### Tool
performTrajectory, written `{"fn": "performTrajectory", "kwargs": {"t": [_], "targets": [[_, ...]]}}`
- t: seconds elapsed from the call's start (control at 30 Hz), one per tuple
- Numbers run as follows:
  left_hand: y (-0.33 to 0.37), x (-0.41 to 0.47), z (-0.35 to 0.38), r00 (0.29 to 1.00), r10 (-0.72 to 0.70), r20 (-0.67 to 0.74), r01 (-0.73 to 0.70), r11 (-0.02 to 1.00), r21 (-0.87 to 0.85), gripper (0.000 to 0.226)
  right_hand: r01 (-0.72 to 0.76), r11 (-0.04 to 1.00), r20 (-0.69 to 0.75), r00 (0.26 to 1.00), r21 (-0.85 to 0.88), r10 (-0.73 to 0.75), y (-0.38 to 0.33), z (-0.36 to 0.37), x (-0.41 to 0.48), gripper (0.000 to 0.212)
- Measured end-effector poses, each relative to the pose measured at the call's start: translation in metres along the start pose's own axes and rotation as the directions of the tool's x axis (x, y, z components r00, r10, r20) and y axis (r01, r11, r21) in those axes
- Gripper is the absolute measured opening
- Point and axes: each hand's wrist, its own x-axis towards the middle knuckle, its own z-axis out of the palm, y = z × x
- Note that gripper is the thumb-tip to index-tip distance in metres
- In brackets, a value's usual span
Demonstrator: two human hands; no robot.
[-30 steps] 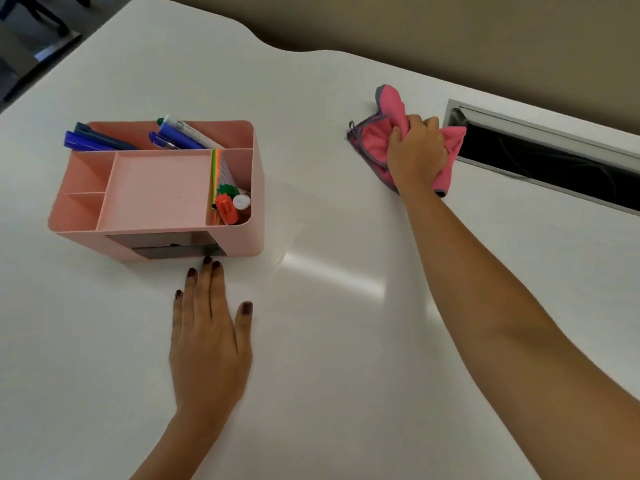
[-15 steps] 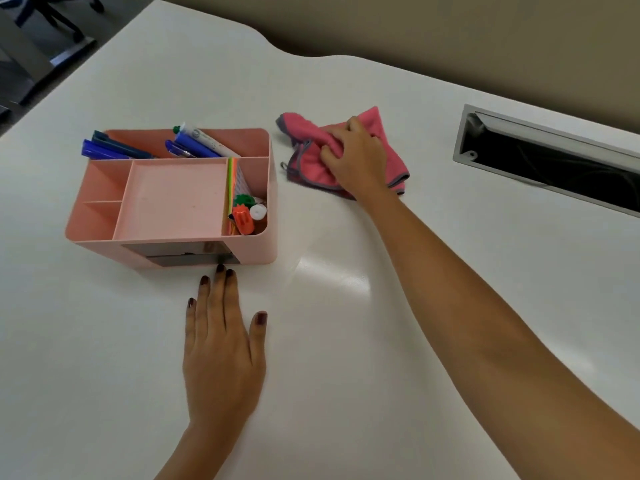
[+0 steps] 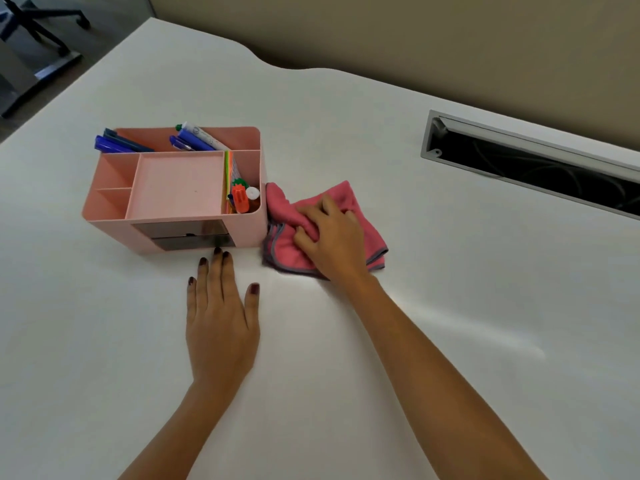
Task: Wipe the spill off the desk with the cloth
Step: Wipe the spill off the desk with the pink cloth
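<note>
A pink cloth with a grey hem (image 3: 370, 233) lies bunched on the white desk (image 3: 450, 306), its left edge touching the pink organizer. My right hand (image 3: 329, 237) presses down on top of the cloth, fingers clutching its folds. My left hand (image 3: 221, 320) rests flat on the desk with fingers spread, its fingertips just in front of the organizer. No spill shows on the desk surface; a glossy streak of reflected light runs right of my right forearm.
A pink desk organizer (image 3: 180, 216) holds blue pens, markers and small items at centre left. A recessed cable slot (image 3: 533, 164) with a grey frame sits at the back right. A wall runs behind the desk; a chair base (image 3: 41, 26) stands far left.
My right hand has dragged the cloth from beside the cable slot leftward and toward me, up against the organizer. My left hand has stayed flat in place.
</note>
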Motion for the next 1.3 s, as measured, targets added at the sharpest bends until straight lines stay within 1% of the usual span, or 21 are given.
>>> {"fn": "performTrajectory", "kwargs": {"t": [0.17,0.3,0.4,0.43,0.5,0.53,0.6,0.63,0.67,0.7,0.73,0.8,0.83,0.9,0.97,1.0,1.03,1.1,1.2,1.27,1.3], "targets": [[-0.003,-0.001,0.002,1.000,0.000,-0.027,-0.002,0.998,-0.067,0.065,0.007,1.000,0.025,1.000,0.023,-0.008,-0.014,-0.010,-0.044,0.033],[-0.004,-0.003,0.001,0.999,0.000,-0.051,-0.007,0.992,-0.124,0.060,0.047,0.999,0.039,0.998,0.012,-0.047,-0.013,-0.022,-0.084,0.032],[-0.005,-0.005,-0.001,0.999,0.008,-0.042,-0.012,0.993,-0.114,0.061,0.023,1.000,-0.002,1.000,-0.013,-0.023,0.000,-0.037,-0.108,0.032],[-0.006,-0.007,-0.002,0.999,0.017,-0.034,-0.021,0.995,-0.101,0.064,-0.023,0.999,-0.041,0.999,-0.033,0.022,0.007,-0.042,-0.114,0.031],[-0.009,-0.012,-0.003,0.999,0.038,-0.021,-0.040,0.996,-0.082,0.068,-0.183,0.980,-0.147,0.974,-0.076,0.171,0.017,-0.051,-0.121,0.027],[-0.011,-0.016,-0.003,0.999,0.045,-0.016,-0.046,0.996,-0.080,0.069,-0.287,0.954,-0.196,0.944,-0.082,0.267,0.020,-0.053,-0.122,0.025],[-0.014,-0.024,-0.004,0.999,0.053,-0.014,-0.054,0.995,-0.085,0.069,-0.490,0.870,-0.254,0.850,-0.059,0.461,0.018,-0.053,-0.122,0.026],[-0.015,-0.028,-0.004,0.998,0.055,-0.016,-0.057,0.994,-0.090,0.069,-0.568,0.821,-0.266,0.800,-0.051,0.537,0.013,-0.051,-0.120,0.028],[-0.016,-0.031,-0.005,0.998,0.057,-0.017,-0.058,0.994,-0.095,0.069,-0.613,0.788,-0.266,0.770,-0.061,0.579,0.005,-0.047,-0.119,0.030],[-0.017,-0.035,-0.005,0.998,0.058,-0.017,-0.060,0.993,-0.098,0.069,-0.616,0.784,-0.252,0.774,-0.085,0.581,-0.005,-0.042,-0.120,0.031],[-0.018,-0.038,-0.006,0.998,0.062,-0.019,-0.064,0.993,-0.098,0.069,-0.572,0.813,-0.226,0.811,-0.108,0.540,-0.017,-0.037,-0.124,0.032],[-0.019,-0.039,-0.006,0.998,0.063,-0.019,-0.064,0.993,-0.104,0.068,-0.387,0.912,-0.164,0.917,-0.137,0.365,-0.042,-0.025,-0.133,0.029],[-0.019,-0.040,-0.006,0.998,0.061,-0.018,-0.062,0.991,-0.115,0.067,-0.294,0.946,-0.138,0.951,-0.139,0.275,-0.052,-0.021,-0.140,0.028],[-0.019,-0.040,-0.006,0.999,0.053,-0.011,-0.054,0.988,-0.146,0.065,-0.178,0.976,-0.108,0.980,-0.127,0.165,-0.061,-0.020,-0.150,0.031],[-0.019,-0.041,-0.007,0.999,0.052,-0.011,-0.053,0.986,-0.158,0.063,-0.168,0.976,-0.122,0.981,-0.136,0.152,-0.055,-0.026,-0.154,0.034],[-0.019,-0.042,-0.007,0.999,0.051,-0.012,-0.052,0.987,-0.155,0.062,-0.202,0.967,-0.146,0.973,-0.157,0.180,-0.048,-0.030,-0.156,0.034],[-0.019,-0.042,-0.008,0.999,0.053,-0.011,-0.054,0.987,-0.149,0.062,-0.261,0.948,-0.181,0.957,-0.180,0.229,-0.039,-0.036,-0.159,0.033],[-0.020,-0.041,-0.008,0.998,0.057,-0.003,-0.057,0.989,-0.136,0.062,-0.417,0.884,-0.260,0.896,-0.210,0.360,-0.015,-0.049,-0.166,0.031],[-0.020,-0.042,-0.007,0.998,0.066,0.005,-0.065,0.992,-0.105,0.063,-0.630,0.752,-0.403,0.750,-0.194,0.525,0.023,-0.071,-0.179,0.027],[-0.021,-0.042,-0.006,0.997,0.072,0.007,-0.071,0.993,-0.091,0.064,-0.732,0.664,-0.438,0.652,-0.151,0.619,0.042,-0.083,-0.183,0.029],[-0.020,-0.042,-0.006,0.997,0.073,0.007,-0.072,0.994,-0.086,0.064,-0.764,0.630,-0.441,0.617,-0.139,0.652,0.046,-0.085,-0.182,0.030]]}}
